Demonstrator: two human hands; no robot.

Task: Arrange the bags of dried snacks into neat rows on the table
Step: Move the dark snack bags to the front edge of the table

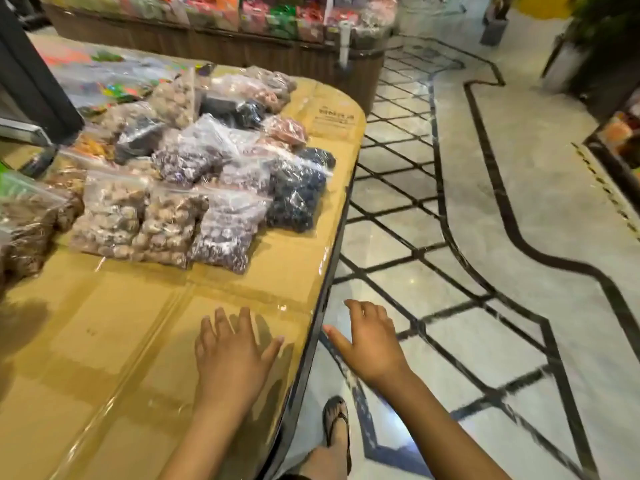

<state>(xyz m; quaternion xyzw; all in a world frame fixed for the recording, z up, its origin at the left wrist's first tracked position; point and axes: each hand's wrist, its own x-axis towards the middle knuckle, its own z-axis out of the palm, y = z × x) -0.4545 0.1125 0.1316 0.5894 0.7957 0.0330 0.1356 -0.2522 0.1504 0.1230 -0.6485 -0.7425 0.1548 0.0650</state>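
Several clear zip bags of dried snacks lie on a cardboard-covered table (121, 341). The nearest row holds two bags of pale brown pieces (107, 220) (166, 230) and a bag of purple pieces (225, 230), with a bag of dark pieces (298, 195) to their right. More bags are piled loosely behind them (194, 157). My left hand (232, 355) hovers flat over bare cardboard near the table's right edge, fingers spread, holding nothing. My right hand (370, 341) is off the table's edge above the floor, fingers apart and empty.
The table's dark rounded edge (332, 282) runs from near right to far. A brown bag (27, 223) lies at the far left. A wooden display stand with colourful packets (270, 26) stands behind. Tiled floor (485, 237) lies to the right; my sandalled foot (336, 427) is below.
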